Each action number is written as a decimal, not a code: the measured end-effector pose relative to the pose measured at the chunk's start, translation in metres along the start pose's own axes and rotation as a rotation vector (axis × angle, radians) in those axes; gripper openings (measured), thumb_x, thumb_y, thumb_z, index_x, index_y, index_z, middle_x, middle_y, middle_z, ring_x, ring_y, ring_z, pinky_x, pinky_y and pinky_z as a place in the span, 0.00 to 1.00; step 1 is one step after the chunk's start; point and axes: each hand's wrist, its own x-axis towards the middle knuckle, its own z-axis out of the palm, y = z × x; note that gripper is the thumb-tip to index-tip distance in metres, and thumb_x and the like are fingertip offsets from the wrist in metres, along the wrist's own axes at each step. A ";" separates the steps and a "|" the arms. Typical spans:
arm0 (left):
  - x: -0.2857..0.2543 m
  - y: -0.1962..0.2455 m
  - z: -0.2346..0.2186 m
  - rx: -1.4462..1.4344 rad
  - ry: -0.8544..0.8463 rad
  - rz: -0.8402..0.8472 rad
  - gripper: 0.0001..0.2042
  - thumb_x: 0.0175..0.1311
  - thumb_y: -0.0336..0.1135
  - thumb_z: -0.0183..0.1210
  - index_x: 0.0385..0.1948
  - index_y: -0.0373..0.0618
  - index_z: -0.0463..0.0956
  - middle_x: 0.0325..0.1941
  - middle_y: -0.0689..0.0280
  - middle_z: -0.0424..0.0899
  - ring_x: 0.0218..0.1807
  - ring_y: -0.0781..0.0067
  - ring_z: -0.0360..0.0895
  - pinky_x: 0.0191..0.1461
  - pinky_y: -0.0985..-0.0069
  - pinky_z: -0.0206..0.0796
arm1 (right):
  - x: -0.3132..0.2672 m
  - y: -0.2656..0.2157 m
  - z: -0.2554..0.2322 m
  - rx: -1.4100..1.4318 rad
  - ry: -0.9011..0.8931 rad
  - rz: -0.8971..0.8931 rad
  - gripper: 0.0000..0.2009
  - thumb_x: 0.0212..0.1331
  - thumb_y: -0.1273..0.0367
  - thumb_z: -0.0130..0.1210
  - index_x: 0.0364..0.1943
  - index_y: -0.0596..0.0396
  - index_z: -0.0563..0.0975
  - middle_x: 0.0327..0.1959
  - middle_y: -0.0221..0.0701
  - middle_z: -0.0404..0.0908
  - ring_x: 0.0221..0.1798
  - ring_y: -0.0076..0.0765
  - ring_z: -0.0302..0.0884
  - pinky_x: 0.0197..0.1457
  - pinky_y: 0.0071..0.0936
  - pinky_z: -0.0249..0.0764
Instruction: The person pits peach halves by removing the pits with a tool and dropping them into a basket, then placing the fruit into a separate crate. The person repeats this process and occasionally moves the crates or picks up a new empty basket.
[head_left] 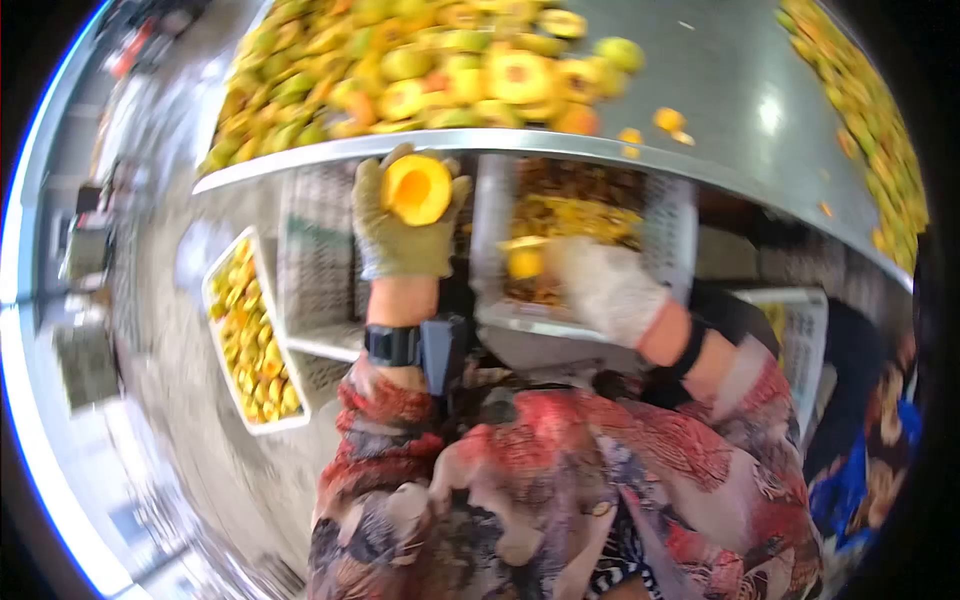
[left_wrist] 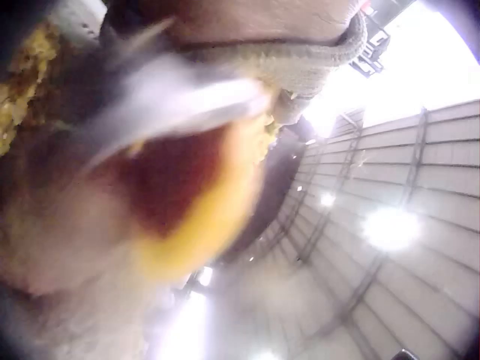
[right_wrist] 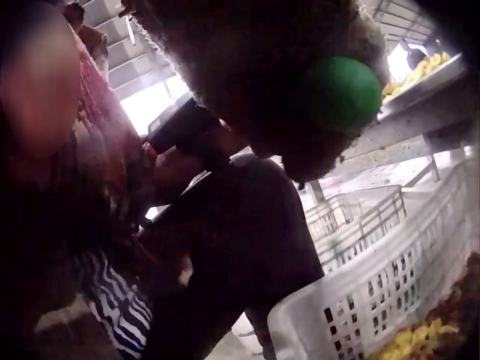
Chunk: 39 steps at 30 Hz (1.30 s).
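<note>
My gloved left hand (head_left: 408, 235) holds a peach half (head_left: 418, 190) in front of the table's metal edge. Its cut face is up, showing an orange-yellow hollow, and the fingers curl around its rim. In the left wrist view a blurred, shiny blade-like shape (left_wrist: 217, 96) crosses the cut peach. Lower and to the right, my gloved right hand (head_left: 605, 290) hangs over a crate of scraps (head_left: 680, 235), blurred. A yellow piece (head_left: 525, 257) shows at its fingers. In the right wrist view a round green end (right_wrist: 346, 94) of a hand tool shows at the dark glove; the grip is mostly hidden.
Peach halves (head_left: 400, 95) are heaped on the metal table (head_left: 720, 60), with another row (head_left: 860, 110) along its far right. A white crate of peach halves (head_left: 305, 415) stands on the floor at left. Another crate (head_left: 815, 350) sits at right, beside a person's dark-clothed leg (head_left: 850, 400).
</note>
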 end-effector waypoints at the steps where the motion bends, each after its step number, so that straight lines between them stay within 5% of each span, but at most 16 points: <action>1: -0.005 0.021 -0.004 -0.053 0.036 0.046 0.23 0.59 0.52 0.52 0.43 0.39 0.73 0.43 0.49 0.79 0.45 0.46 0.75 0.48 0.50 0.68 | 0.001 0.009 0.009 -0.010 0.018 0.011 0.07 0.56 0.66 0.48 0.36 0.52 0.71 0.29 0.39 0.77 0.33 0.47 0.79 0.31 0.40 0.75; 5: -0.057 0.107 -0.044 0.134 0.261 0.418 0.19 0.59 0.47 0.53 0.42 0.41 0.74 0.45 0.54 0.78 0.49 0.53 0.74 0.50 0.52 0.67 | 0.014 0.008 0.018 0.033 -0.008 0.288 0.10 0.48 0.72 0.54 0.36 0.52 0.71 0.31 0.41 0.77 0.38 0.52 0.76 0.38 0.42 0.72; 11: -0.186 0.260 -0.196 0.959 0.951 0.859 0.17 0.56 0.36 0.60 0.45 0.41 0.73 0.43 0.62 0.77 0.45 0.70 0.73 0.52 0.72 0.66 | 0.024 0.011 0.025 0.065 0.053 0.171 0.13 0.47 0.70 0.55 0.40 0.51 0.71 0.37 0.43 0.76 0.42 0.51 0.75 0.42 0.41 0.71; 14: -0.252 0.288 -0.246 1.458 1.349 0.671 0.20 0.56 0.39 0.60 0.46 0.35 0.72 0.49 0.57 0.77 0.46 0.65 0.74 0.52 0.72 0.64 | 0.022 0.034 0.044 0.005 -0.014 0.192 0.16 0.45 0.69 0.58 0.40 0.53 0.71 0.37 0.44 0.75 0.42 0.53 0.74 0.42 0.42 0.71; 15: -0.272 0.288 -0.262 1.704 1.452 0.500 0.20 0.58 0.42 0.57 0.47 0.36 0.72 0.51 0.52 0.76 0.47 0.58 0.75 0.53 0.71 0.64 | 0.022 0.034 0.047 -0.027 -0.025 0.185 0.16 0.44 0.69 0.58 0.40 0.53 0.71 0.37 0.44 0.75 0.42 0.54 0.74 0.42 0.42 0.71; 17: -0.314 0.285 -0.303 2.172 1.327 -0.178 0.24 0.57 0.42 0.51 0.57 0.45 0.66 0.58 0.49 0.69 0.59 0.50 0.67 0.60 0.68 0.60 | 0.024 0.032 0.054 -0.047 -0.068 0.185 0.16 0.44 0.69 0.59 0.40 0.53 0.71 0.37 0.44 0.75 0.42 0.54 0.74 0.42 0.42 0.71; 18: -0.327 0.273 -0.320 2.088 1.374 -0.288 0.28 0.55 0.41 0.52 0.60 0.47 0.63 0.62 0.50 0.65 0.63 0.52 0.63 0.62 0.67 0.58 | 0.026 0.031 0.057 -0.067 -0.093 0.185 0.16 0.44 0.69 0.59 0.40 0.54 0.72 0.37 0.44 0.75 0.41 0.54 0.74 0.42 0.42 0.71; 20: -0.339 0.251 -0.341 1.745 1.373 -0.134 0.33 0.51 0.36 0.55 0.63 0.48 0.59 0.60 0.49 0.68 0.63 0.51 0.63 0.63 0.70 0.57 | 0.024 0.022 0.054 -0.045 -0.058 0.128 0.16 0.45 0.70 0.59 0.40 0.54 0.71 0.36 0.44 0.76 0.41 0.53 0.74 0.42 0.41 0.72; 21: -0.333 0.241 -0.336 1.775 1.473 -0.418 0.32 0.51 0.33 0.55 0.63 0.48 0.58 0.55 0.49 0.73 0.57 0.53 0.69 0.61 0.71 0.59 | 0.024 0.018 0.053 -0.024 -0.028 0.065 0.15 0.45 0.71 0.58 0.40 0.54 0.71 0.35 0.43 0.76 0.40 0.52 0.75 0.42 0.40 0.72; 23: -0.341 0.233 -0.360 1.923 1.411 0.018 0.30 0.52 0.31 0.54 0.62 0.46 0.61 0.51 0.49 0.76 0.51 0.54 0.73 0.57 0.71 0.61 | 0.024 0.013 0.050 0.054 -0.056 0.106 0.15 0.45 0.72 0.58 0.40 0.54 0.71 0.34 0.41 0.76 0.39 0.50 0.75 0.42 0.38 0.72; 25: -0.303 0.253 -0.335 1.866 1.582 0.180 0.25 0.54 0.30 0.52 0.58 0.44 0.66 0.52 0.51 0.76 0.49 0.55 0.73 0.55 0.70 0.63 | 0.028 0.005 0.037 0.132 -0.057 0.178 0.15 0.45 0.72 0.57 0.39 0.54 0.72 0.32 0.39 0.76 0.37 0.46 0.76 0.41 0.35 0.72; 27: -0.255 0.283 -0.316 1.974 1.401 0.490 0.20 0.58 0.35 0.56 0.53 0.41 0.71 0.49 0.55 0.77 0.48 0.62 0.74 0.53 0.71 0.65 | 0.030 0.001 0.023 0.081 0.055 0.058 0.13 0.47 0.71 0.57 0.38 0.53 0.71 0.30 0.38 0.76 0.37 0.46 0.77 0.41 0.36 0.73; 29: -0.178 0.296 -0.277 1.456 0.993 0.769 0.18 0.59 0.30 0.57 0.52 0.37 0.70 0.50 0.58 0.77 0.48 0.68 0.74 0.53 0.73 0.67 | 0.032 -0.002 0.010 0.233 -0.047 0.218 0.13 0.48 0.66 0.58 0.37 0.51 0.71 0.32 0.38 0.77 0.37 0.46 0.77 0.40 0.39 0.73; 34: -0.008 0.173 -0.037 1.438 0.288 0.468 0.18 0.57 0.24 0.57 0.52 0.35 0.70 0.49 0.62 0.77 0.49 0.76 0.73 0.54 0.79 0.65 | 0.028 0.014 0.012 -0.092 -0.139 0.145 0.11 0.54 0.62 0.52 0.39 0.49 0.72 0.32 0.37 0.78 0.34 0.48 0.79 0.34 0.44 0.75; 37: 0.063 0.085 0.029 1.667 -0.048 0.280 0.22 0.55 0.25 0.60 0.53 0.35 0.69 0.49 0.63 0.77 0.49 0.75 0.74 0.53 0.79 0.66 | 0.025 0.008 -0.007 -0.076 -0.135 0.149 0.10 0.56 0.62 0.50 0.38 0.51 0.73 0.32 0.37 0.78 0.34 0.48 0.79 0.34 0.43 0.76; 39: 0.100 0.031 0.048 1.853 -0.172 0.332 0.25 0.46 0.37 0.66 0.50 0.44 0.73 0.47 0.59 0.79 0.46 0.66 0.76 0.51 0.74 0.67 | 0.021 0.009 -0.010 -0.077 -0.063 0.159 0.10 0.57 0.63 0.49 0.38 0.52 0.73 0.32 0.37 0.78 0.34 0.48 0.79 0.34 0.43 0.76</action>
